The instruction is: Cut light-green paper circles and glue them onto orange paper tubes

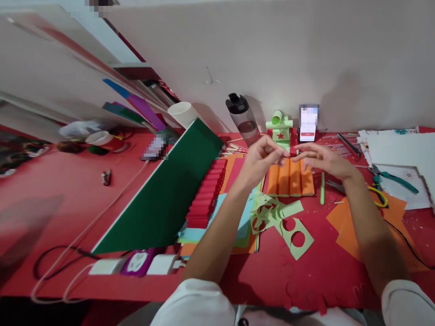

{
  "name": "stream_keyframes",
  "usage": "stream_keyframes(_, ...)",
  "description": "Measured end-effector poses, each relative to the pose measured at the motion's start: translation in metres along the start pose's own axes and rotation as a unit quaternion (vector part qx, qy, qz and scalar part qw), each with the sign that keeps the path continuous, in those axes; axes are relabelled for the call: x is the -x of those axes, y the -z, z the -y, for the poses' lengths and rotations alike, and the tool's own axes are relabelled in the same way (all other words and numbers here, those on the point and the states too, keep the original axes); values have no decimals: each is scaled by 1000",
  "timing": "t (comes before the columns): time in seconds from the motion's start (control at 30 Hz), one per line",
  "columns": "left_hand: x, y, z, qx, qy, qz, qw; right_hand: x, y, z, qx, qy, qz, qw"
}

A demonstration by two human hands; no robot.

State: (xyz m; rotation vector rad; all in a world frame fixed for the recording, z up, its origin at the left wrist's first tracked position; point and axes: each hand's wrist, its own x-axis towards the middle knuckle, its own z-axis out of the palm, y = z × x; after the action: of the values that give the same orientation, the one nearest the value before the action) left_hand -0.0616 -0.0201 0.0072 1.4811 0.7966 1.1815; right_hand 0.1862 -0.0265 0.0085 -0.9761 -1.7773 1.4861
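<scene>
My left hand (263, 156) is raised above the table, thumb and fingers pinched together; whatever may be between them is too small to make out. Close beside it my right hand (324, 160) has its fingers apart and bent slightly downward, with nothing visible in them. Beneath both hands lies a row of orange paper rolls (290, 179). Behind them stands a light green paper model (280, 129) with a red star on its front. Light green paper scraps (297, 237) with round holes lie nearer me. A thin green paper roll (322, 188) rests right of the orange rolls.
A dark green board (163, 194) leans left of stacked red folded paper (205, 199). A water bottle (243, 117) and a lit phone (308, 123) stand by the wall. Pliers (397, 179), scissors with a yellow handle (379, 197) and orange sheets (350, 226) lie right.
</scene>
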Motion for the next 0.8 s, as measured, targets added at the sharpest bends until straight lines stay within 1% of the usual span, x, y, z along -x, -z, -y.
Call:
stream_keyframes(0.1, 2, -8, 0, -96, -18, 30, 995, -8, -21, 3, -35, -24, 43, 998)
stream_keyframes(0.2, 3, 2, -4, -200, -33, 24, 979, -7, -25, 9, -11, -41, 43, 998)
stream_keyframes(0.3, 2, 23, -6, -303, -29, -7, 952, -2, -12, 11, 30, -52, 32, 998)
stream_keyframes(0.4, 0, 44, -3, -403, 5, -33, 914, 4, 5, 7, 103, -58, 25, 993)
stream_keyframes(0.47, -3, 54, 4, -461, 30, -45, 886, 6, 15, 1, 174, -74, 14, 982)
stream_keyframes(0.53, -5, 62, 16, -506, 59, -46, 859, 8, 22, -5, 251, -100, -13, 963)
stream_keyframes(0.6, -7, 67, 29, -542, 78, -24, 837, 10, 27, -9, 315, -121, -54, 940)
stream_keyframes(0.67, -8, 70, 41, -565, 87, 18, 820, 11, 31, -11, 352, -133, -87, 922)
stream_keyframes(0.73, -8, 73, 50, -576, 92, 57, 810, 12, 34, -10, 354, -139, -102, 919)
stream_keyframes(0.8, -7, 74, 55, -582, 93, 79, 804, 12, 36, -10, 345, -138, -107, 922)
